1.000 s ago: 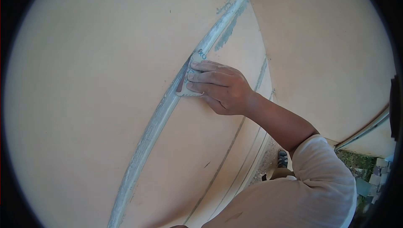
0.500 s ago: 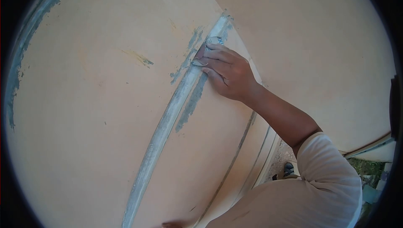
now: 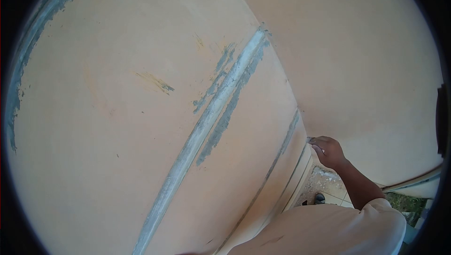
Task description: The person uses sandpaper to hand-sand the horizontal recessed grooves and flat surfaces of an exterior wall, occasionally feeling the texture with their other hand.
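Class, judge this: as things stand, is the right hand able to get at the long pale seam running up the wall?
Probably yes. The right hand rests low at the wall's corner, and nothing lies between it and the seam.

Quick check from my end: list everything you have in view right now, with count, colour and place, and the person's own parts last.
wall panel: one, peach, fills the left and centre
sanded ridge: one, grey-white, runs diagonally from upper centre to the bottom edge
bare patches: several, blue-grey, beside the ridge
scuff: one, yellowish, left of the ridge
second wall face: one, peach, right
corner edge: one, pale, between the two faces, lower right
ground: pale and gritty, below the corner; green growth at far right
shoe: one, dark, on the ground
sleeve: one, white, bottom right
right hand: one, curled at the corner edge, with something small under the fingers; cannot tell what
left hand: not in view
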The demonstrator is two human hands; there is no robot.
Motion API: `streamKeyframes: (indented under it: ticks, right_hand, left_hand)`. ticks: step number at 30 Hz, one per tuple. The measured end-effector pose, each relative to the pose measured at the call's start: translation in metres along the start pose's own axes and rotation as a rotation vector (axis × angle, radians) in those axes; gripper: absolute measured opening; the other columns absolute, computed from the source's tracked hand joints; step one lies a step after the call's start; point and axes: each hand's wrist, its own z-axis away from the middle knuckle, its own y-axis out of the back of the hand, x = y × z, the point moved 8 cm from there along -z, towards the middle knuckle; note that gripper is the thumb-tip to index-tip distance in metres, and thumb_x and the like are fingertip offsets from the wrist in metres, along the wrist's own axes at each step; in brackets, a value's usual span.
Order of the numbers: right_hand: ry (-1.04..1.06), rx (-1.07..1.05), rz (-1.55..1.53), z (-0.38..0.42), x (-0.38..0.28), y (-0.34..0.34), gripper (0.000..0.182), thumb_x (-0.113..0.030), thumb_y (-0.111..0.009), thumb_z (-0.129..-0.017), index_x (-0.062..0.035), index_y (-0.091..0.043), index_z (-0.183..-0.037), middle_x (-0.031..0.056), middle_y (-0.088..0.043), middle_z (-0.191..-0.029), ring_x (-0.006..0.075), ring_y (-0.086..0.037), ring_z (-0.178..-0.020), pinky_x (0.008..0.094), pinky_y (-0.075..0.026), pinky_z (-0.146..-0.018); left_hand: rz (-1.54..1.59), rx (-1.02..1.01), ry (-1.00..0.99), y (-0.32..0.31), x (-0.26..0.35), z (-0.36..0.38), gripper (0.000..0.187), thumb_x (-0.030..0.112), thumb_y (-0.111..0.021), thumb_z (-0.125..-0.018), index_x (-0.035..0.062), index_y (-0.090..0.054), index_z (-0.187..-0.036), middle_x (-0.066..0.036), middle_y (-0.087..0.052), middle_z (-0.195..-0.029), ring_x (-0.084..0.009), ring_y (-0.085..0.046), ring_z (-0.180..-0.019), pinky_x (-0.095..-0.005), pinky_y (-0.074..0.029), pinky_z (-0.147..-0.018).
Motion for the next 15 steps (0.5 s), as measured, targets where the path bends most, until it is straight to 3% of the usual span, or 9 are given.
streamKeyframes:
  ticks: [3,4,5,6,7,8,13,14,15]
  right_hand:
    - [-0.380,-0.338,0.201,0.117,0.099,-0.047,0.022,-0.024,-0.060,-0.093,-0.0060,-0.072,-0.096,0.0155,-0.071,-0.096,0.0345,-0.068,-0.091,0.0450,-0.054,-0.079]
    - [-0.558,-0.620,0.402,0.166,0.140,-0.063,0.026,-0.027,-0.058,-0.093,-0.0064,-0.072,-0.100,0.0158,-0.070,-0.100,0.0350,-0.067,-0.096,0.0462,-0.054,-0.082]
    - [-0.454,-0.957,0.543,0.247,0.209,-0.096,0.028,-0.030,-0.056,-0.095,-0.0152,-0.072,-0.112,0.0111,-0.071,-0.109,0.0334,-0.067,-0.102,0.0450,-0.053,-0.088]
    - [-0.717,-1.254,0.640,0.314,0.246,-0.083,0.032,-0.035,-0.056,-0.095,-0.0170,-0.071,-0.117,0.0100,-0.070,-0.116,0.0323,-0.066,-0.109,0.0434,-0.053,-0.093]
    - [-0.934,-1.242,0.640,0.347,0.247,-0.046,0.040,-0.044,-0.059,-0.092,-0.0186,-0.070,-0.121,0.0121,-0.068,-0.123,0.0319,-0.063,-0.116,0.0414,-0.052,-0.097]
    - [-1.110,-1.380,0.591,0.400,0.275,-0.023,0.047,-0.048,-0.064,-0.085,-0.0199,-0.069,-0.122,0.0135,-0.065,-0.128,0.0303,-0.061,-0.120,0.0395,-0.050,-0.100]
    - [-1.007,-1.136,0.604,0.420,0.304,0.015,0.042,-0.043,-0.063,-0.087,-0.0143,-0.071,-0.117,0.0147,-0.068,-0.122,0.0294,-0.064,-0.115,0.0379,-0.051,-0.097]
    - [-1.180,-0.998,0.701,0.402,0.304,0.027,0.047,-0.047,-0.059,-0.089,-0.0076,-0.072,-0.110,0.0163,-0.070,-0.116,0.0304,-0.066,-0.109,0.0383,-0.053,-0.094]
    - [-1.145,-0.959,0.712,0.383,0.307,0.023,0.048,-0.048,-0.058,-0.090,-0.0053,-0.073,-0.106,0.0173,-0.070,-0.112,0.0311,-0.067,-0.107,0.0390,-0.053,-0.093]
  left_hand:
    - [-0.014,-0.061,0.023,0.000,-0.001,0.000,0.060,0.036,-0.061,-0.096,-0.0019,-0.039,-0.137,-0.027,-0.032,-0.148,-0.0442,-0.030,-0.139,-0.0597,-0.026,-0.115]
    - [0.011,-0.092,0.034,-0.003,-0.002,0.000,0.061,0.036,-0.060,-0.096,-0.0017,-0.037,-0.138,-0.029,-0.027,-0.150,-0.0449,-0.027,-0.140,-0.0599,-0.025,-0.115]
    - [-0.004,-0.096,0.044,-0.005,-0.007,0.001,0.061,0.036,-0.060,-0.096,-0.0017,-0.037,-0.138,-0.029,-0.027,-0.150,-0.0449,-0.027,-0.140,-0.0599,-0.025,-0.115]
    - [0.062,-0.065,0.040,-0.003,-0.013,0.004,0.060,0.035,-0.060,-0.097,-0.0019,-0.036,-0.138,-0.030,-0.024,-0.151,-0.0458,-0.026,-0.140,-0.0603,-0.025,-0.115]
    - [0.128,-0.038,0.029,-0.003,-0.013,0.003,0.060,0.035,-0.059,-0.097,-0.0020,-0.035,-0.138,-0.032,-0.021,-0.151,-0.0466,-0.024,-0.141,-0.0608,-0.025,-0.115]
    - [0.126,-0.033,0.029,-0.004,-0.011,0.002,0.057,0.034,-0.058,-0.097,-0.0024,-0.038,-0.135,-0.033,-0.022,-0.150,-0.0476,-0.026,-0.140,-0.0619,-0.025,-0.114]
    - [0.125,-0.001,0.022,-0.009,-0.006,-0.001,0.054,0.035,-0.059,-0.097,-0.0029,-0.043,-0.132,-0.034,-0.024,-0.148,-0.0485,-0.027,-0.139,-0.0633,-0.027,-0.114]
    - [0.135,0.008,0.027,-0.007,-0.007,0.000,0.053,0.036,-0.059,-0.096,-0.0026,-0.045,-0.130,-0.035,-0.026,-0.147,-0.0485,-0.028,-0.139,-0.0640,-0.028,-0.113]
    - [0.130,0.005,0.036,-0.006,-0.010,0.002,0.053,0.036,-0.059,-0.096,-0.0026,-0.045,-0.130,-0.035,-0.026,-0.147,-0.0485,-0.028,-0.139,-0.0640,-0.028,-0.113]
